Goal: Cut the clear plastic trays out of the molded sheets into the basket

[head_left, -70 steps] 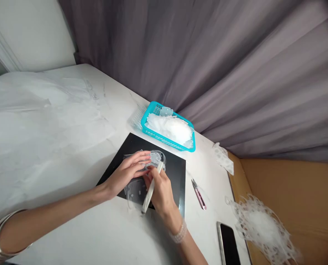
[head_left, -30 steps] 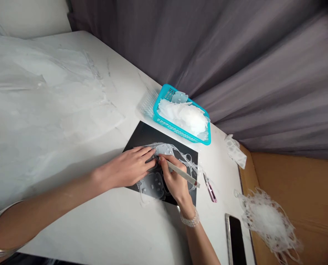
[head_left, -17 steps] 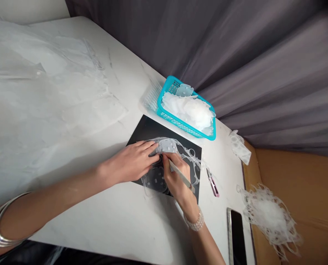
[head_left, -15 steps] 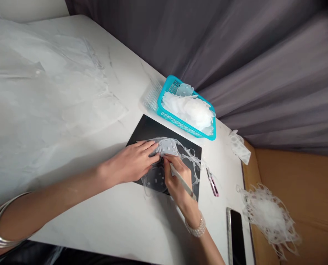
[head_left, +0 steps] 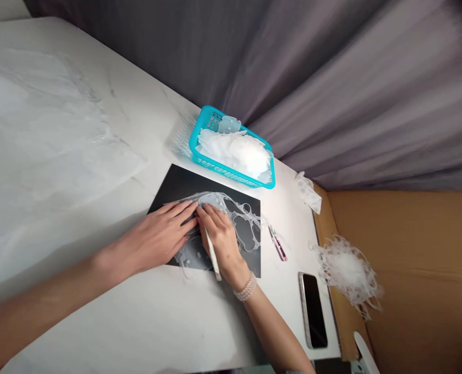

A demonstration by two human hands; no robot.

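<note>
On the matt black sheet (head_left: pixel 188 187) lies glossy translucent plastic film (head_left: pixel 241 213), with a smooth white tool (head_left: pixel 212 254) across it. Beyond the sheet sit a turquoise plastic basket (head_left: pixel 231 174) and pleated grey cloth (head_left: pixel 293 67); under it, a polished white marble-look tabletop (head_left: pixel 79 156); rightward, matt brown cardboard (head_left: pixel 410 259).

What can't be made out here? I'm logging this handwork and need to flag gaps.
Head view:
- Tip of the white pen-like tool: hidden by the right hand.
- Part of the clear cut-out film: covered by the left hand.
- White material in the turquoise basket: too small to identify.
- White object: cut off by the bottom edge.
</note>
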